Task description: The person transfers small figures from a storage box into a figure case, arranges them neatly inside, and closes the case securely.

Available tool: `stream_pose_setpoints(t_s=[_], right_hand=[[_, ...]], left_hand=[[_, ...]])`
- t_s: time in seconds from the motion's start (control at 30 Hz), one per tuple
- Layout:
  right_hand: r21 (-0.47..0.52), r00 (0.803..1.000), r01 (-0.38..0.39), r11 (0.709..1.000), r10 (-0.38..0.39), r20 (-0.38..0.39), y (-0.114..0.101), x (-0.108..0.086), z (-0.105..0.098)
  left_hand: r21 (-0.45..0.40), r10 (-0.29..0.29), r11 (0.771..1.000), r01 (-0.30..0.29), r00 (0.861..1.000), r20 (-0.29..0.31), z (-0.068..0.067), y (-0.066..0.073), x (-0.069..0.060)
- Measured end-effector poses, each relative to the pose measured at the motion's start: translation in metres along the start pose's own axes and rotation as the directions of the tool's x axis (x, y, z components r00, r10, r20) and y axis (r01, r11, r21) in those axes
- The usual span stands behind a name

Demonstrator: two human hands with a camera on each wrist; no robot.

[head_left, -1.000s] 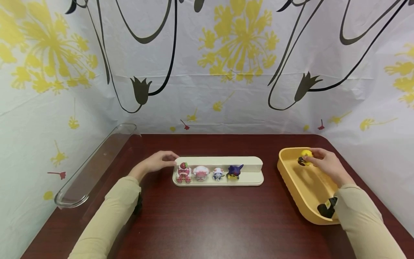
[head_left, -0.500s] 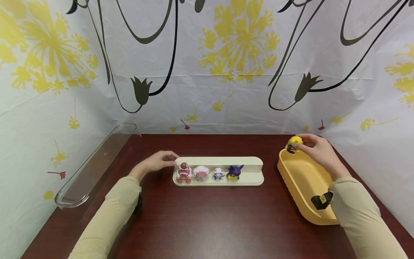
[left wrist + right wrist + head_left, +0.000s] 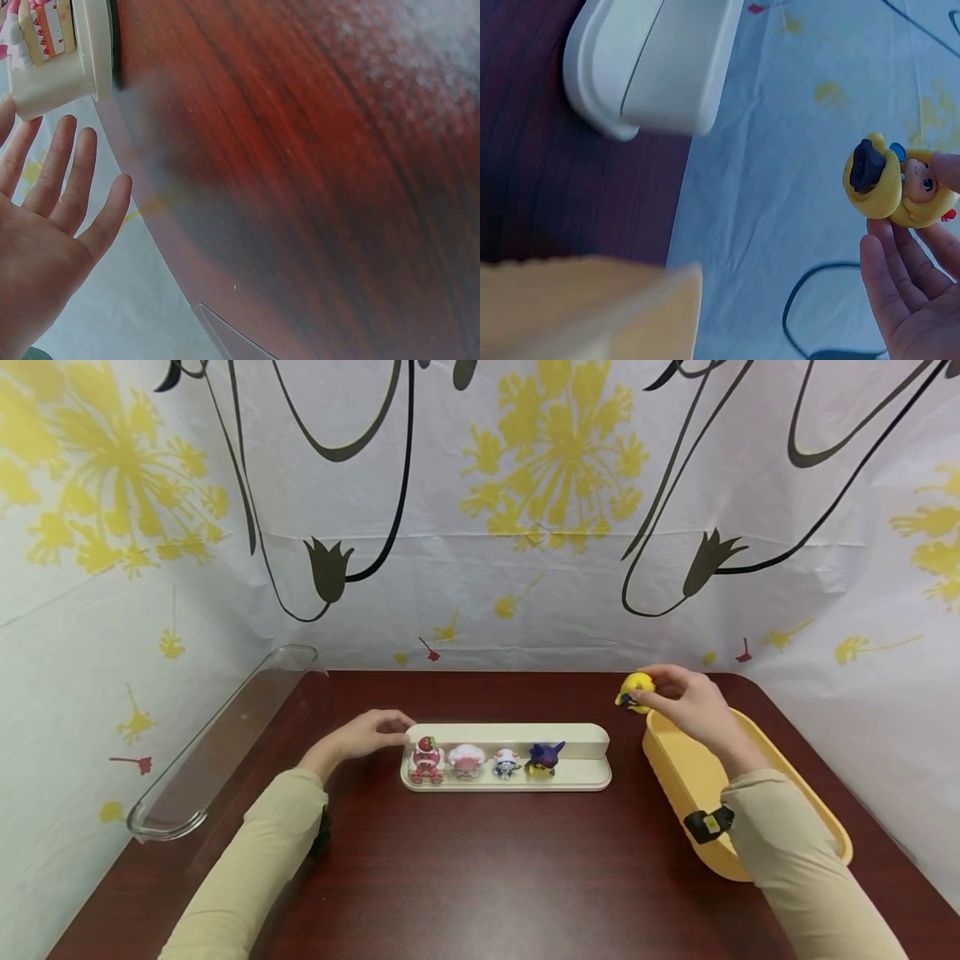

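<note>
A small yellow figurine (image 3: pixel 636 691) with a dark base is pinched between the thumb and fingers of my right hand (image 3: pixel 696 714), off the table and beyond the tub's far left corner. In the right wrist view the figurine (image 3: pixel 892 180) lies tilted and shows a doll-like face. On the cream two-step stand (image 3: pixel 577 772) stand a pink figurine with a strawberry on top (image 3: pixel 427 760), a white-and-pink one (image 3: pixel 467 761), a small white-and-blue one (image 3: pixel 506 764) and a purple-and-yellow one (image 3: pixel 543 759). My left hand (image 3: pixel 363 734) touches the stand's left end, its fingers mostly straight in the left wrist view.
A yellow tub (image 3: pixel 836 835) stands at the right, partly hidden under my right forearm. A clear plastic cover (image 3: pixel 225 743) lies along the table's left side. Patterned white sheeting (image 3: pixel 420 510) hangs behind and beside the dark wooden table (image 3: pixel 465 877).
My right hand has lifted the yellow figurine out of the tub and carried it left past the rim. The left hand, the stand and its figurines have stayed still.
</note>
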State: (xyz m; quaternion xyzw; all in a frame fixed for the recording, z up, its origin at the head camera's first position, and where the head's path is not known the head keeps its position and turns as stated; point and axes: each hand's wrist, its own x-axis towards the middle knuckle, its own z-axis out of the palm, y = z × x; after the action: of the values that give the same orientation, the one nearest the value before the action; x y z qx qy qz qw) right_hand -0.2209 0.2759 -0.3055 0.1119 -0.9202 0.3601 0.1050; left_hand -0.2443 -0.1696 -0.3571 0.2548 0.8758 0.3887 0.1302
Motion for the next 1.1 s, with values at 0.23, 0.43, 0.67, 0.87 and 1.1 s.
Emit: stream_pose_setpoints(t_s=[0.23,0.43,0.67,0.87,1.1], right_hand=[[0.012,0.996,0.057,0.998,-0.058,0.072,-0.007,-0.001,0.020],[0.030,0.991,0.077,0.997,-0.080,0.110,-0.009,-0.004,0.036],[0.062,0.988,0.070,0.996,-0.077,0.132,-0.006,-0.011,0.052],[0.074,0.985,0.085,0.994,-0.095,0.141,-0.001,-0.017,0.063],[0.090,0.980,0.068,0.994,-0.084,0.181,0.007,-0.023,0.074]], left_hand=[[0.015,0.003,1.000,-0.002,1.000,-0.006,0.001,0.003,-0.001],[0.016,0.001,1.000,0.000,1.000,-0.012,0.002,-0.007,0.003],[0.026,0.005,1.000,-0.005,1.000,-0.027,0.007,-0.037,0.016],[0.033,-0.006,0.999,0.007,1.000,-0.028,0.006,-0.039,0.016],[0.021,-0.009,1.000,0.009,1.000,-0.026,0.005,-0.020,0.009]])
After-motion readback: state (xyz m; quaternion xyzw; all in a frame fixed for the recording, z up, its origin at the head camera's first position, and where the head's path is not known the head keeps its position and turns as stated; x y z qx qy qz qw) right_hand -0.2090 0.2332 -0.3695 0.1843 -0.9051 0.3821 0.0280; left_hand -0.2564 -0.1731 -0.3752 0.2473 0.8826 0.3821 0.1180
